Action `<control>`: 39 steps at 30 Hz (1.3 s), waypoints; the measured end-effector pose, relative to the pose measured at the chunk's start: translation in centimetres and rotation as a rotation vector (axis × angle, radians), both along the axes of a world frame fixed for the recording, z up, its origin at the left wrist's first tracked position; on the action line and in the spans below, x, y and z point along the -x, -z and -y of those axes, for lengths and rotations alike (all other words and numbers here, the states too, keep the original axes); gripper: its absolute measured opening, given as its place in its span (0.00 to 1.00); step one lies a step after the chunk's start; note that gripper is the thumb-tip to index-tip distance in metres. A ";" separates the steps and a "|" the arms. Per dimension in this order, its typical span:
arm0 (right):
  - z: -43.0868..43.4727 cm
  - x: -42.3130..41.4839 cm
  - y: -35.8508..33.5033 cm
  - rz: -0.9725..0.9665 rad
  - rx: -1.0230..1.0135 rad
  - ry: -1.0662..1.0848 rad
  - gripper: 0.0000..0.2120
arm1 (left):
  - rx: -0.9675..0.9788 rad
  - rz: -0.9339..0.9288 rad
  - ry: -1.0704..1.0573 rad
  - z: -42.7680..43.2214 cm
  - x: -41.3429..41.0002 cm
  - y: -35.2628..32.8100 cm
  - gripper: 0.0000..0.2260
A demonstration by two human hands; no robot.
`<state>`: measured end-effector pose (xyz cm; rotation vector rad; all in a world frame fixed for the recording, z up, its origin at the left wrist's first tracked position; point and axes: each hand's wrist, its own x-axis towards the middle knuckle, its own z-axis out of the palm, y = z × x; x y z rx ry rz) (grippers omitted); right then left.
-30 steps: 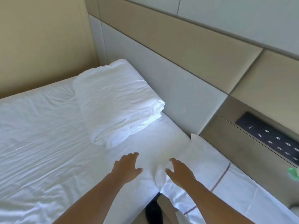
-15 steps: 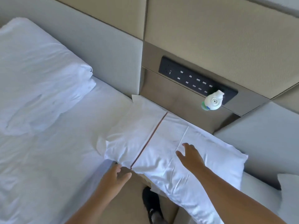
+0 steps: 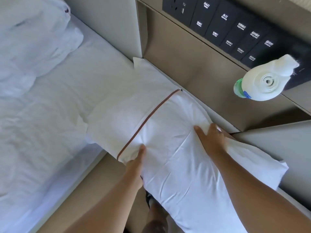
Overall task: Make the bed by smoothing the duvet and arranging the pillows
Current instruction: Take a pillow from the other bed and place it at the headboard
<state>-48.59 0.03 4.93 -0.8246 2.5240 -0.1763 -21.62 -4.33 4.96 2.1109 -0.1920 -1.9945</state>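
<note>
A white pillow (image 3: 176, 148) with a brown piping stripe lies across the gap between the bed and the bedside ledge. My left hand (image 3: 136, 167) grips its near edge, thumb on top and fingers underneath. My right hand (image 3: 210, 138) grips the far edge by the headboard wall, bunching the cloth. A second white pillow (image 3: 33, 36) lies at the top left on the bed. The white duvet (image 3: 42, 123) covers the bed, wrinkled.
A black switch panel (image 3: 227, 27) sits on the wall at top right. A white plug-in device with a green bottle (image 3: 264, 81) sticks out of it. Beige padded headboard panels (image 3: 185, 61) run behind the pillow. My foot (image 3: 154, 224) shows below on the floor.
The view moved closer and to the right. Both hands went from resting on the striped pillow to gripping its edges, and the pillow is now bunched between them.
</note>
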 end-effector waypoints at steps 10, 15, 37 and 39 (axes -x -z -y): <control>3.5 -5.3 -11.4 0.099 0.375 0.075 0.28 | 0.343 -0.085 -0.227 3.6 -6.1 -10.3 0.25; 7.8 -11.6 -19.0 0.191 0.479 -0.024 0.29 | 0.408 -0.048 -0.256 6.1 -13.5 -17.3 0.32; 46.7 -36.3 -39.8 0.269 0.976 -0.242 0.23 | 0.936 -0.216 -0.411 41.1 -38.2 -38.3 0.20; 52.3 -37.1 -40.1 0.308 1.000 -0.240 0.24 | 1.000 -0.262 -0.393 46.3 -39.5 -39.2 0.25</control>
